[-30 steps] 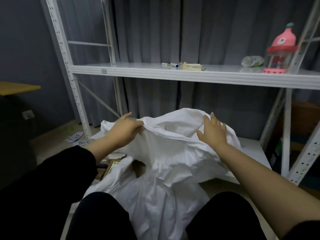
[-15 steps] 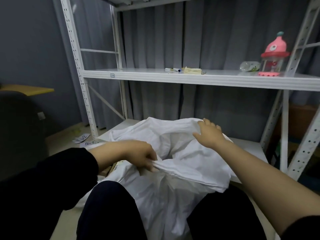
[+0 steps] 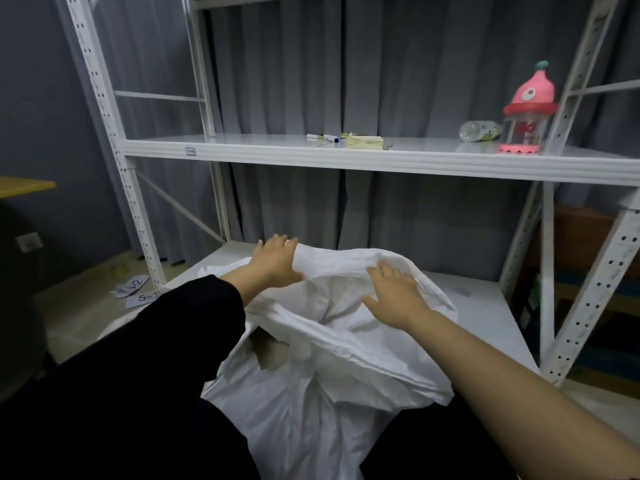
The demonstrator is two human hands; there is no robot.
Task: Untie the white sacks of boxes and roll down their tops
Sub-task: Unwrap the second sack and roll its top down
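A white sack (image 3: 329, 403) stands between my knees, against the low shelf of a white rack. Its mouth is open and its top is bunched into a thick fold. Brown cardboard of a box (image 3: 272, 353) shows through a gap in the near rim. My left hand (image 3: 273, 263) reaches to the far left of the rim and grips the fabric there, fingers curled over the edge. On the crumpled top fold at the right lies my right hand (image 3: 394, 296), its fingers spread and pressing on the cloth.
The rack's middle shelf (image 3: 346, 157) carries pens, a flat pack, a lying bottle and a pink toy dispenser (image 3: 528, 112). Rack posts (image 3: 138, 230) stand left and right. Paper labels (image 3: 136, 289) lie on the floor at left. Grey curtains hang behind.
My left hand has let go of the near rim and moved forward to the far left edge. My right hand slid slightly down the fold. The box now shows in the mouth.
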